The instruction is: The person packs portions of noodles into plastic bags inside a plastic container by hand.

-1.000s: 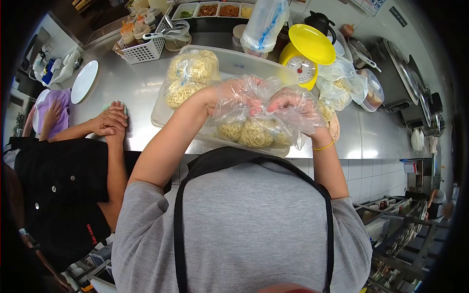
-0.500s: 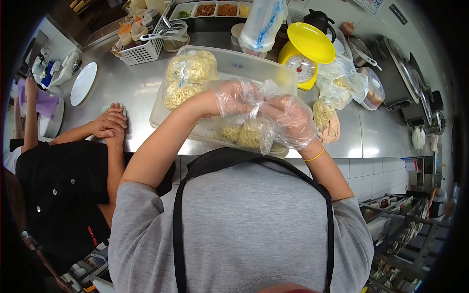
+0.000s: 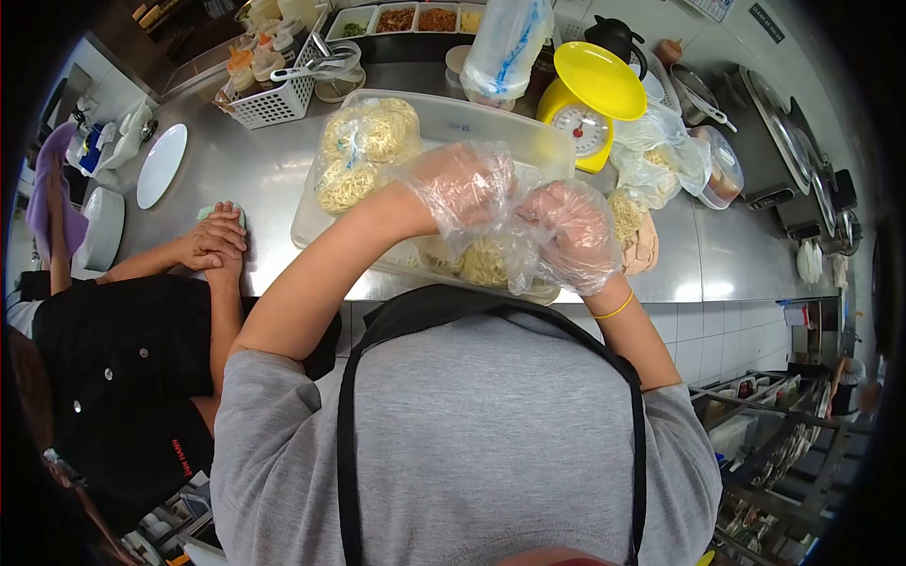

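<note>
Both of my hands wear loose clear plastic gloves. My left hand (image 3: 467, 184) is closed at the top of a clear plastic bag of noodles (image 3: 483, 261), its fingertips partly hidden by the crinkled plastic. Close beside it on the right, my right hand (image 3: 569, 226) is also closed, gripping the same bag's gathered top. The bag rests in the front of a translucent plastic tub (image 3: 307, 203). At the tub's back left lies another bag of noodles (image 3: 368, 151), its bundles showing through the plastic.
Behind the tub stand a yellow scale (image 3: 580, 127) and a roll of clear bags (image 3: 505, 57). More bagged noodles (image 3: 627, 215) lie at right. A white basket of bottles (image 3: 274, 102) and a white plate (image 3: 162, 167) are left. A co-worker's folded hands (image 3: 215, 236) rest at the counter edge.
My hands have moved slightly apart, the left one rising and turning over while the right shifts a little right. At far left, another person's arm with a purple cloth has risen.
</note>
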Available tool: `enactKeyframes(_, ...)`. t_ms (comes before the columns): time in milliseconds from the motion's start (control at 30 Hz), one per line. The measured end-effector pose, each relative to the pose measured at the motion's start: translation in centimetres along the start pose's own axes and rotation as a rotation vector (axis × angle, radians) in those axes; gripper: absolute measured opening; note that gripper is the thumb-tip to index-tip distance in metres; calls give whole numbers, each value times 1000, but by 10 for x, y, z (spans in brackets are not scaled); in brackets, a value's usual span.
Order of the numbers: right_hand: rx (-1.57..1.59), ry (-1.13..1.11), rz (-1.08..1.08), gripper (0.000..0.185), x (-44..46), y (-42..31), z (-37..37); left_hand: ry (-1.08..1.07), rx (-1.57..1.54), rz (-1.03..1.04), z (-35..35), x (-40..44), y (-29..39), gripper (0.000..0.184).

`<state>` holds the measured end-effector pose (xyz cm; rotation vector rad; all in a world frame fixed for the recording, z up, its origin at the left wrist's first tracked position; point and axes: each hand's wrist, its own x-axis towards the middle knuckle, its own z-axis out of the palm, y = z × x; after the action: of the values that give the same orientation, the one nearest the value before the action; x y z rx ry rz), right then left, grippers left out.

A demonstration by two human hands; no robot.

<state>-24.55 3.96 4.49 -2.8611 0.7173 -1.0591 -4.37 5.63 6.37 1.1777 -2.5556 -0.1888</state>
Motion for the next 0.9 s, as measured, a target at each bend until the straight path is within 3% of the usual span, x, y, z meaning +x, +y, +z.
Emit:
enactKeyframes(67,42,-68,51,17,1,-1,-4,58,30,29,-2,2,2,23)
enactKeyframes(167,26,-111,49,17,-2,-3,-5,-1,-16,5,8,-1,0,29)
enactKeyframes(300,100,-49,39,17,-11,0,1,-48,-60,-10,23,-2,-7,27)
enactKeyframes(367,67,-69,64,18,-14,0,-1,-139,-135,-127,24,-3,-4,25)
enactKeyframes(500,58,-102,82,23,-11,-6,-12,-65,-259,-83,29,-11,-4,27)
enactKeyframes(567,45,-61,72,29,-5,-7,-12,-279,-265,-207,23,-8,-2,33)
enactKeyframes(700,66,-74,66,37,-5,-1,-16,-294,-249,-192,26,-14,-4,37)
enactKeyframes(767,65,-60,55,42,-6,-2,-18,230,-381,42,53,-19,-15,21)
enactKeyframes(900,-3,81,91,42,2,-8,-28,144,-338,21,46,-19,-13,22)
